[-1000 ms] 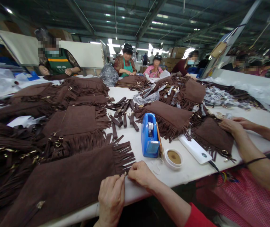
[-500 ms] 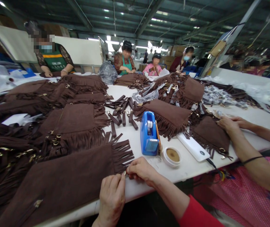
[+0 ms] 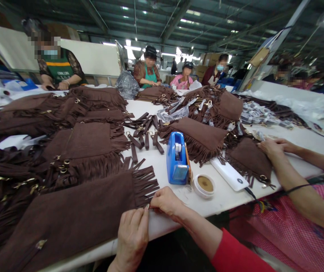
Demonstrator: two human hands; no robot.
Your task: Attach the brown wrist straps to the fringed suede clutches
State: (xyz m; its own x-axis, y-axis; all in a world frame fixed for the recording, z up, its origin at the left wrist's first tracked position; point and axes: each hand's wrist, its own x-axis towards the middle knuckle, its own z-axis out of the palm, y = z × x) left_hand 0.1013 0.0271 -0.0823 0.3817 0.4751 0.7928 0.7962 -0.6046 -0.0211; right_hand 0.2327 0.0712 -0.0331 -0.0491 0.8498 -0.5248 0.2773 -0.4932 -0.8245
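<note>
A dark brown fringed bag (image 3: 79, 211) lies flat along the table's near edge, its fringe (image 3: 144, 181) spread out at the right end. At the bag's lower right corner my left hand (image 3: 133, 234) is closed, thumb against the curled fingers. Close by on the right, my right hand (image 3: 166, 202) is pinched, its fingertips almost meeting my left thumb under the fringe. Whatever lies between the fingertips is too small and hidden to name. A small gold-coloured metal fitting (image 3: 41, 244) shows near the bag's left end.
Beyond my right hand stand a blue tape dispenser (image 3: 175, 162), a round tub of brown paste (image 3: 204, 185) and a white power bank (image 3: 232, 175) with a cable. More fringed bags (image 3: 79, 143) and short straps (image 3: 146, 132) cover the table. A co-worker's hands (image 3: 273, 147) handle another bag at right.
The whole view has shifted slightly, so things sit a little further left and higher. Both my hands keep the same closed pose at the bag's corner.
</note>
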